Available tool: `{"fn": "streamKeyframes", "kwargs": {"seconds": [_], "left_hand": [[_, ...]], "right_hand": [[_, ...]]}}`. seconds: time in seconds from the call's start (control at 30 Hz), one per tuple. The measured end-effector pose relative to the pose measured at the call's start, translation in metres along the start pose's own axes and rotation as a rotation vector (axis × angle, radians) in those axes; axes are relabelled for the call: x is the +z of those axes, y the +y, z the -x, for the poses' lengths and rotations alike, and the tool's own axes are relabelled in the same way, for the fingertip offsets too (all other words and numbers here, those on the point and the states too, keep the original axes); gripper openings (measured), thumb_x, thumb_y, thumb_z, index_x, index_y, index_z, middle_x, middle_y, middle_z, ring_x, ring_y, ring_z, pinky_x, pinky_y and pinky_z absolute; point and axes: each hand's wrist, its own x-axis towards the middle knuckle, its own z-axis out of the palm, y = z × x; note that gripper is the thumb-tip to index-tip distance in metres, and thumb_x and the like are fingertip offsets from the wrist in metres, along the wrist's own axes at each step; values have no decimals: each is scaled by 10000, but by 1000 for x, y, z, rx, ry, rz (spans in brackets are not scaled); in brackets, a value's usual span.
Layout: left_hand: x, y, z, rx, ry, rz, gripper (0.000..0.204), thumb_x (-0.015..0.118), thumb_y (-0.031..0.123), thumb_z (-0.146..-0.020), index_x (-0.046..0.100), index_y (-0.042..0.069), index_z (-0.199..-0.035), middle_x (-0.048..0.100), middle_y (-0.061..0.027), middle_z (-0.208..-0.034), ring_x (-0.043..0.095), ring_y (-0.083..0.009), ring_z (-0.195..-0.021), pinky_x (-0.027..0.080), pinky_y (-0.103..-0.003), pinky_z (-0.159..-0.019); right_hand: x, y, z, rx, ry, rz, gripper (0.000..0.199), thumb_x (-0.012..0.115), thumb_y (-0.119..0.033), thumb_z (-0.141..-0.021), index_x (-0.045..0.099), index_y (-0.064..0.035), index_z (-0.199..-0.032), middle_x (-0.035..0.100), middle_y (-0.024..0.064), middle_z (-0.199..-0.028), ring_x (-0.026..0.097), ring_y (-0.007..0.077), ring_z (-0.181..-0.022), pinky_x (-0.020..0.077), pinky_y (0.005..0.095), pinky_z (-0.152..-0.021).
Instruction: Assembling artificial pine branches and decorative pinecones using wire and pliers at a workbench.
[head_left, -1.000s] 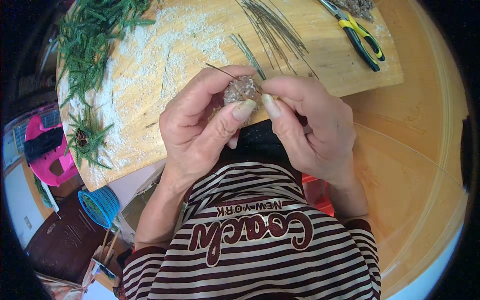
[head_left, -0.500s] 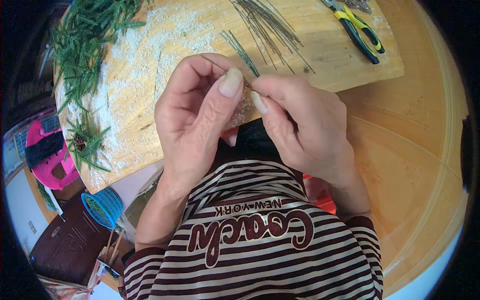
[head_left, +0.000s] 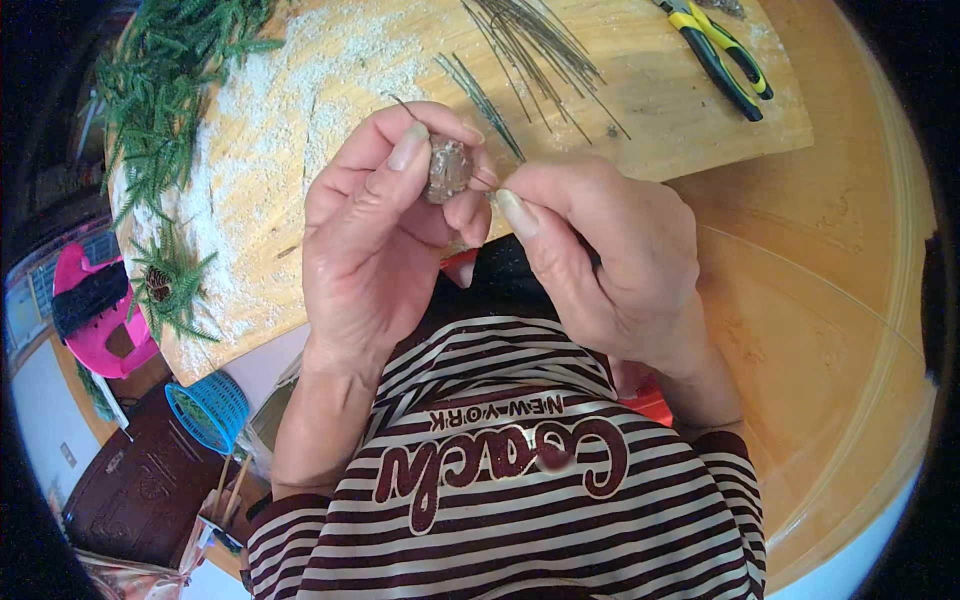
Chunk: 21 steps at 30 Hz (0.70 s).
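A small brown pine cone (head_left: 449, 170) with pale flecked edges sits in my left hand (head_left: 370, 220), whose thumb and fingers are closed on it. A thin dark wire (head_left: 483, 182) runs out from the cone's right side; another bit of wire sticks up past the left thumb. My right hand (head_left: 610, 250) pinches the wire's end between thumb and forefinger, just right of the cone. Beyond the hands, several loose brown wires (head_left: 540, 55) and a few greenish wires (head_left: 480, 105) lie on the wooden board (head_left: 660, 140).
Yellow-and-black pliers (head_left: 720, 60) rest at the board's far right. Green artificial fir sprigs (head_left: 160, 110) line its left side, one bearing a small cone. White flakes (head_left: 260, 110) are scattered over the board. A blue basket (head_left: 210, 410) and a pink stool (head_left: 100, 310) stand lower left.
My left hand has turned and its thumb shifted left, bringing the pine cone into sight between the fingers. The right hand stays nearly in place, pinching the wire.
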Motion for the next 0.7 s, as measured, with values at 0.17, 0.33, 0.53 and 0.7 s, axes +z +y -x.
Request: {"fn": "streamKeyframes", "kwargs": {"seconds": [0.17, 0.33, 0.53, 0.7], "left_hand": [[-11, -4, -2, 6, -131, 19, 247, 467, 194, -951, 537, -27, -1036, 585, -133, -839, 523, -137, -633, 442, -227, -520], [-13, -4, 0, -4, -161, -123, 272, 465, 222, -956, 550, -25, -1035, 587, -100, -821, 515, -108, -638, 431, -200, -526], [-7, -5, 4, 58, -98, -475, 285, 454, 223, -967, 575, -17, -1065, 583, -44, -796, 499, -77, -629, 407, -162, -532], [-2, -7, 5, 25, -134, -625, 261, 462, 193, -965, 581, -9, -1081, 580, -30, -808, 496, -61, -659, 390, -151, -554]], "right_hand": [[-5, -4, 0, 3, -55, 22, 79, 618, 21, -803, 597, 2, -876, 582, 95, -678, 549, 194, -496, 412, 273, -453], [-10, -6, 1, 8, -93, 50, 87, 608, 19, -800, 593, 0, -884, 581, 103, -674, 554, 227, -503, 420, 301, -462], [-21, -8, 0, 79, -212, 101, 82, 585, 10, -808, 573, -8, -887, 558, 116, -652, 552, 251, -507, 416, 317, -464], [-25, -7, 1, 107, -256, 132, 82, 580, 5, -809, 563, -14, -887, 541, 115, -638, 546, 254, -503, 415, 318, -462]]}}
